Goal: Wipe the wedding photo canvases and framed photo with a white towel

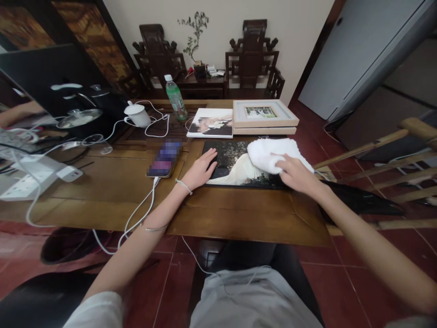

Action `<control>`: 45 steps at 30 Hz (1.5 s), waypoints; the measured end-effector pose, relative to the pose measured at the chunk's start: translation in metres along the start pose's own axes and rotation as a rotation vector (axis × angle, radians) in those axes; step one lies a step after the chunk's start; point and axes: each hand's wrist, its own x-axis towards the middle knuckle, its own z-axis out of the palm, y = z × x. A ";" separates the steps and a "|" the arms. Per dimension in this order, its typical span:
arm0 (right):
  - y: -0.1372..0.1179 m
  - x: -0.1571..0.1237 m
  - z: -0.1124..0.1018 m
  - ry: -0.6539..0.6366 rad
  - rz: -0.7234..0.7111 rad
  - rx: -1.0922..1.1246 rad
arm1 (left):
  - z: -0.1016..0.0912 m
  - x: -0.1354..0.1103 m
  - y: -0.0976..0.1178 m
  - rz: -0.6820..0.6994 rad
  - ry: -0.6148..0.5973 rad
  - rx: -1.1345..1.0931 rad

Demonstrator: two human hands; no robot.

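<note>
A dark photo panel (pixel 227 157) showing a long white gown lies flat on the wooden table. My left hand (pixel 201 169) rests with fingers stretched over the panel's left edge. On the panel's right part is a white fluffy cloth (pixel 271 152), which my right hand (pixel 290 171) grips at its lower edge. The cloth covers the panel's upper right area. Left of my left hand lies a phone (pixel 164 158) with a white cable plugged in.
Behind the panel are a photo book (pixel 211 130) and stacked light wood frames (pixel 292 119). A green-labelled bottle (pixel 175 98) and a white lidded cup (pixel 137 115) stand farther left. A power strip (pixel 25 177), cables and a monitor (pixel 51 73) occupy the left side. Another person's arm (pixel 22 113) shows there.
</note>
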 end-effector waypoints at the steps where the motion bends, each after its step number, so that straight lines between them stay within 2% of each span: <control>1: -0.009 -0.015 -0.001 0.004 -0.016 0.021 | 0.000 0.000 0.000 0.000 0.001 0.000; 6: -0.048 -0.077 -0.004 -0.021 -0.131 0.078 | 0.001 0.001 0.000 -0.007 -0.003 -0.002; 8: -0.057 -0.085 -0.006 -0.049 -0.173 0.066 | 0.001 0.001 0.000 -0.009 -0.009 -0.006; 10: -0.060 -0.081 -0.008 -0.076 -0.174 0.055 | 0.001 0.001 0.000 -0.011 -0.011 -0.014; 12: -0.059 -0.065 -0.009 -0.102 -0.143 0.053 | 0.001 0.001 0.000 -0.009 -0.009 -0.019; 15: -0.049 -0.026 -0.010 -0.121 -0.060 0.025 | 0.001 0.001 -0.001 -0.003 -0.006 -0.008; 18: -0.033 0.020 -0.008 -0.125 0.005 -0.025 | 0.000 0.001 -0.001 -0.001 -0.003 0.005; 22: -0.007 0.072 -0.005 -0.123 0.011 0.012 | 0.000 0.001 -0.001 0.005 -0.004 0.001; 26: 0.006 0.096 -0.004 -0.073 0.019 0.073 | -0.001 0.001 -0.001 0.004 0.001 -0.007; 30: -0.009 0.078 -0.005 -0.111 0.042 0.054 | -0.001 0.000 -0.001 0.002 -0.005 0.002; 36: -0.067 -0.006 -0.004 -0.102 -0.007 0.046 | -0.001 0.001 0.000 0.003 -0.007 0.019; 39: -0.094 -0.038 -0.008 -0.152 -0.064 0.109 | -0.001 0.002 0.002 0.000 -0.014 0.026; 42: -0.107 -0.044 -0.010 -0.189 -0.089 0.122 | -0.002 0.002 0.002 -0.003 -0.018 0.021; 45: -0.101 -0.023 -0.008 -0.177 -0.065 0.096 | -0.002 0.002 0.001 -0.007 -0.014 0.010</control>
